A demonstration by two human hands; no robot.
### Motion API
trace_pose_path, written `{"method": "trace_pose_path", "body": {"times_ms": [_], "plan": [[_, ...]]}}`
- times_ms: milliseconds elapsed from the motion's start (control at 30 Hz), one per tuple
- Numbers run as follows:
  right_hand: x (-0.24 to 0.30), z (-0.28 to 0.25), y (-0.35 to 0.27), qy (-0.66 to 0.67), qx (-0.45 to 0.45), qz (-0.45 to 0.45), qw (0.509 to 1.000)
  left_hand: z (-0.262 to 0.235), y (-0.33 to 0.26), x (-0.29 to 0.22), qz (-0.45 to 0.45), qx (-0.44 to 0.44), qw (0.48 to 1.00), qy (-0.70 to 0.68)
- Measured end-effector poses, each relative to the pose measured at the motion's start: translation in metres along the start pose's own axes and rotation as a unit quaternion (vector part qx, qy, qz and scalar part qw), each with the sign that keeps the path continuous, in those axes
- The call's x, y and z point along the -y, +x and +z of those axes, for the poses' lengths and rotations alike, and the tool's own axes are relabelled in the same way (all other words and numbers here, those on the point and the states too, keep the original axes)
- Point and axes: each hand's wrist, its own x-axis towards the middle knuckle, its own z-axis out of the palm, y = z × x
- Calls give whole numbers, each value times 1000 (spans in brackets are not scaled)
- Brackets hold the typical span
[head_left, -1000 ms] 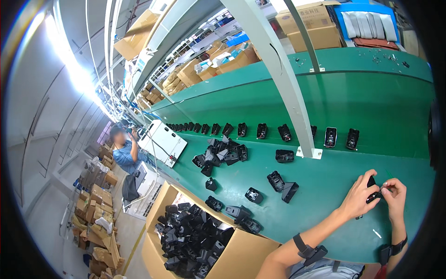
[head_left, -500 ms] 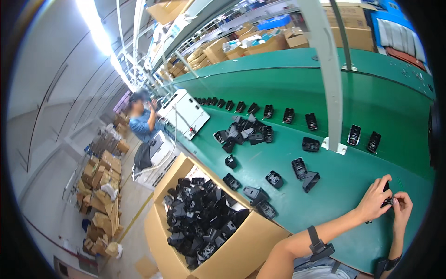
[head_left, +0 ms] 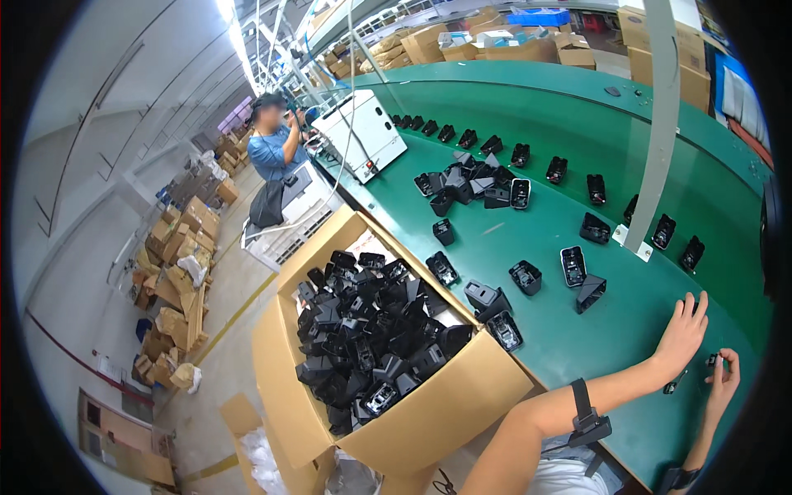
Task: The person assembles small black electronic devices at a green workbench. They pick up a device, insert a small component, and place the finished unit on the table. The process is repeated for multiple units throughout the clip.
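Observation:
My left hand (head_left: 683, 337) reaches over the green bench at the right, its fingers closed on a black plastic part (head_left: 698, 304) that they mostly hide. Lower and to its right, my right hand (head_left: 724, 375) pinches a small black piece (head_left: 712, 360) between thumb and fingers; its exact kind is too small to make out. A small dark thing (head_left: 672, 384) lies on the bench between my left wrist and right hand. Nearest ahead of my left hand stands a black plastic housing (head_left: 691, 252), the last of a row along the green back panel.
An open cardboard box (head_left: 487, 388) full of black housings stands left of my arm. A pile of housings (head_left: 470, 181) and several loose ones lie on the green bench (head_left: 544, 338). A metal post (head_left: 656, 148) rises from it. Beyond a white machine (head_left: 359, 132) works another person (head_left: 276, 148).
My hands have parted: the left has moved up and away from the right, which keeps a small black piece. The whole view has shifted, with the box and bench sitting differently in it.

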Motion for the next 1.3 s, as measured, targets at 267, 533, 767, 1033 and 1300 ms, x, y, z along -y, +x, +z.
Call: {"method": "trace_pose_path", "body": {"times_ms": [267, 533, 767, 1033, 1300], "plan": [[-5, 1, 4, 32, 13, 5, 999, -26, 6, -2, -22, 91, 994, 60], [0, 3, -2, 33, 68, -18, 997, -38, 4, -2, 1, 120, 992, 32], [18, 10, -7, 78, 38, -37, 996, -31, -10, -12, 53, 53, 930, -361], [46, 22, -16, 152, 72, 30, 985, -30, -7, -6, 13, 65, 906, -418], [42, 21, -17, 51, -18, -34, 998, -35, -1, -9, 14, 66, 889, -452]]}}
